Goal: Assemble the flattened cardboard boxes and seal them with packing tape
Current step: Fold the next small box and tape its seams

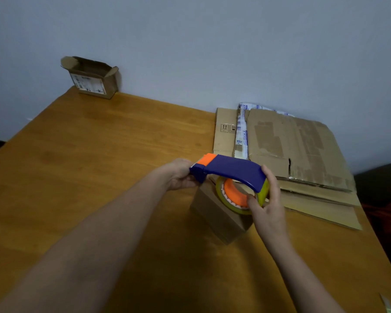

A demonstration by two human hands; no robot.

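Now both hands hold a blue-and-orange tape dispenser (231,169) over a small closed box (219,219) on the wooden table (99,154), left hand (181,175) gripping its front end, right hand (268,199) curled around the tape roll (235,197), flattened cardboard (303,150) lying just beyond.

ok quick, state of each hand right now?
Left hand: closed on the front end of the tape dispenser.
Right hand: closed on the dispenser's roll end, fingers around the tape roll.
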